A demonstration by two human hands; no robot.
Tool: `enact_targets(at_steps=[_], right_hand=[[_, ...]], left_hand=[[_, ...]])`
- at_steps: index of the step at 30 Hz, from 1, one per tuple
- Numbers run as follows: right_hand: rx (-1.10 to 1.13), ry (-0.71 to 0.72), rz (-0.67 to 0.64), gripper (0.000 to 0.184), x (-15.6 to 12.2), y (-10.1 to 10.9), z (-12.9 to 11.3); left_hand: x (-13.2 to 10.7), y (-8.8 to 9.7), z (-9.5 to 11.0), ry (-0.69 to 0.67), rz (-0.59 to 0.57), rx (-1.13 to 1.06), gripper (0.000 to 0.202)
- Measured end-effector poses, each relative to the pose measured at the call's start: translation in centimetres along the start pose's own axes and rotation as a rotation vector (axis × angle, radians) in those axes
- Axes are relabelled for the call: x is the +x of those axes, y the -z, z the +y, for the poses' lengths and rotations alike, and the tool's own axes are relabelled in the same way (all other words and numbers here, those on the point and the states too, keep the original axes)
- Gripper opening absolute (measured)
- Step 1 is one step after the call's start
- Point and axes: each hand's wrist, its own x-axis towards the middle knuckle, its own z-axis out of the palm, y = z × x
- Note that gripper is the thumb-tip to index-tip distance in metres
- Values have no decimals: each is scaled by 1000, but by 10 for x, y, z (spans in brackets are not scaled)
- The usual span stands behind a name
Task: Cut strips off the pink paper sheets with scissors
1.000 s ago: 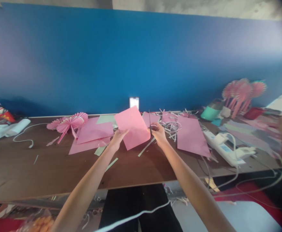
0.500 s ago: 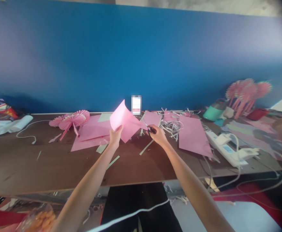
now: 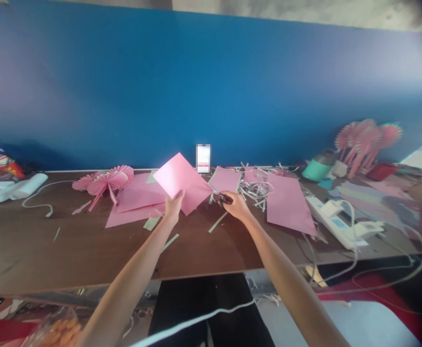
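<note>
Pink paper (image 3: 187,185), curled a moment ago, is now flatter, pinched by the left hand (image 3: 173,206) above the tabletop (image 3: 88,255), between front and back edges, seemingly easier for the scissors (image 3: 221,197) gripped by the right hand (image 3: 237,206).

Glare pales the blue panel (image 3: 211,86) at both sides; the view's right edge seems blurred.

The pink four-cornered paper sheet (image 3: 186,179) hides most fingers of my left hand (image 3: 173,207). I can't read the small blurred white screen (image 3: 203,158); my view's bottom edge cuts off a clear plastic bag (image 3: 47,326) of orange pieces (image 3: 65,331).
</note>
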Motion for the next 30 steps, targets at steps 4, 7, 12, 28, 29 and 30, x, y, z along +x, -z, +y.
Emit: enact_targets(at_steps=[4,7,12,28,29,30], right_hand=[[50,2,-21,30,0,0,-1],[87,9,-48,29,0,0,-4],[122,-5,-66,28,0,0,-8],[161,-12,-81,28,-1,1,-10],[165,-15,-85,28,-1,1,-10],[167,-18,-86,29,-1,1,-10]], left_hand=[[2,2,-3,23,18,-9,49],[3,3,-4,35,25,-9,51],[4,2,-3,53,48,17,50],[6,2,-5,51,61,52,51],[6,2,-4,54,64,64,52],[5,2,-4,53,63,68,52]])
